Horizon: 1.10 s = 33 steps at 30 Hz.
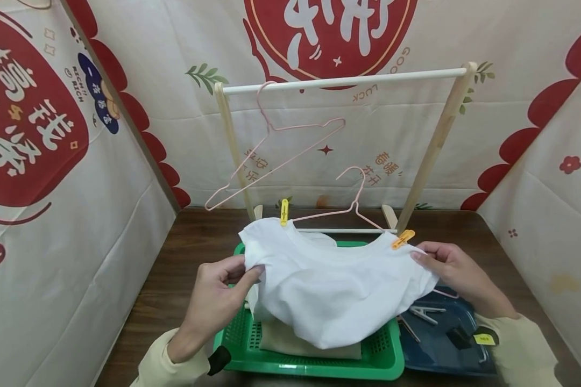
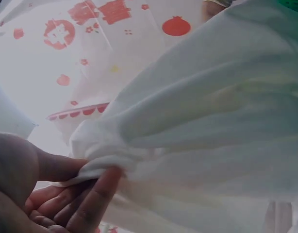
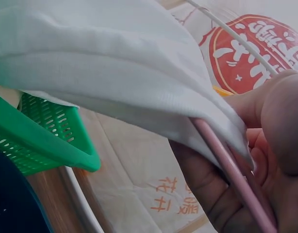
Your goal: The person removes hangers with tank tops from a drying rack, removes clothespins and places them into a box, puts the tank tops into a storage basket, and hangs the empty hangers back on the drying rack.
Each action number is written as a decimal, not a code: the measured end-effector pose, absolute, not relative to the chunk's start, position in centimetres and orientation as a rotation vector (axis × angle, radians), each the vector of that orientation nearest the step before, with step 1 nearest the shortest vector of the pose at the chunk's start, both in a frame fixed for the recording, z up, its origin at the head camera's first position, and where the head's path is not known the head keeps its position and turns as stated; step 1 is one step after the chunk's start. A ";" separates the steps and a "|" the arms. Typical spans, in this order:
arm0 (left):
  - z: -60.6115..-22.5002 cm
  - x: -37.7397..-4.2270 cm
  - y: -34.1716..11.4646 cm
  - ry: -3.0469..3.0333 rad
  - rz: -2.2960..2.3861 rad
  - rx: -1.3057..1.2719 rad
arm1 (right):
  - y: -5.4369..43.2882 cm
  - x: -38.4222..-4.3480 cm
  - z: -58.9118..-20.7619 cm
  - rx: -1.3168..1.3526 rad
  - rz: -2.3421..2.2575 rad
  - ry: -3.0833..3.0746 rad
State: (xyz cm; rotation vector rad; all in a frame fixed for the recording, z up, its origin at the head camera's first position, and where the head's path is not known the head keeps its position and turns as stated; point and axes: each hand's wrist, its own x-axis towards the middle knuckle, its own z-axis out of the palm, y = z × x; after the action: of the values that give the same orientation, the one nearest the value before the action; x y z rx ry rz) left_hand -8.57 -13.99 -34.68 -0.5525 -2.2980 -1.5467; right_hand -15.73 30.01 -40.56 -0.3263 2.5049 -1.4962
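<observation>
A white shirt (image 1: 339, 285) is spread between both hands, over the green basket. A pink hanger (image 1: 355, 204) rises from its neckline, hook upward. One yellow clothespin (image 1: 284, 212) clips the left shoulder, an orange clothespin (image 1: 403, 239) the right. My left hand (image 1: 220, 293) pinches the left sleeve (image 2: 98, 165) between thumb and fingers. On the other side my right hand (image 1: 457, 271) pinches the right sleeve edge, thumb on top. In the right wrist view a pink bar (image 3: 226, 165) runs out from under the sleeve cloth, beside the palm.
Folded beige cloth (image 1: 305, 341) lies in the green basket (image 1: 310, 368). To its right, a dark blue tray (image 1: 431, 349) holds several clothespins (image 1: 426, 313). Behind stands a wooden rack with a white rail (image 1: 348, 80); an empty pink hanger (image 1: 276, 129) hangs from it. Printed cloth walls surround the table.
</observation>
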 end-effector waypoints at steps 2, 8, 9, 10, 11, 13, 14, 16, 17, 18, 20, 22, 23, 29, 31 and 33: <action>-35.0 -8.9 -14.0 -2.362 -1.548 -0.534 | 29.9 -15.8 -40.7 -0.350 -1.496 2.511; -35.7 -10.0 -14.0 -2.520 -1.523 -0.449 | 29.8 -16.1 -41.1 -0.395 -1.515 2.480; -35.8 -10.1 -14.0 -2.541 -1.514 -0.441 | 29.7 -16.2 -41.2 -0.394 -1.515 2.472; -35.9 -10.3 -14.1 -2.562 -1.502 -0.435 | 29.7 -16.2 -41.3 -0.391 -1.517 2.466; -36.1 -10.5 -14.1 -2.581 -1.489 -0.428 | 29.7 -16.3 -41.3 -0.386 -1.520 2.458; -36.4 -10.8 -14.2 -2.615 -1.457 -0.420 | 29.7 -16.3 -41.4 -0.383 -1.525 2.453; -36.6 -10.9 -14.3 -2.630 -1.443 -0.419 | 29.6 -16.4 -41.4 -0.384 -1.529 2.450; -36.9 -11.2 -14.4 -2.663 -1.426 -0.414 | 29.6 -16.4 -41.5 -0.392 -1.534 2.448; -37.1 -11.4 -14.5 -2.680 -1.422 -0.411 | 29.6 -16.4 -41.6 -0.399 -1.534 2.450; -37.3 -11.5 -14.5 -2.699 -1.420 -0.408 | 29.6 -16.4 -41.6 -0.404 -1.536 2.448; -37.6 -11.7 -14.7 -2.753 -1.419 -0.396 | 29.6 -16.5 -41.7 -0.414 -1.534 2.444; -37.9 -12.0 -14.8 -2.821 -1.405 -0.381 | 29.5 -16.5 -41.9 -0.414 -1.522 2.441; -38.1 -12.1 -14.8 -2.856 -1.395 -0.370 | 29.5 -16.5 -41.9 -0.412 -1.519 2.438; -39.1 -12.8 -15.2 -3.011 -1.260 -0.349 | 29.3 -16.7 -42.4 -0.400 -1.486 2.435; -39.5 -13.0 -15.2 -3.038 -1.195 -0.376 | 29.2 -16.8 -42.5 -0.416 -1.484 2.435; -39.8 -13.1 -15.3 -3.060 -1.135 -0.412 | 29.2 -16.8 -42.6 -0.427 -1.483 2.439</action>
State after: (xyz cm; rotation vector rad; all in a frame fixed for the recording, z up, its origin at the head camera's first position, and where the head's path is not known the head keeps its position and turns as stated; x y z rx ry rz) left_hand -13.07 -15.27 -39.81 -0.4119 -3.0596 -1.1348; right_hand -16.81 29.17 -42.59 -0.4266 2.4394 -1.4835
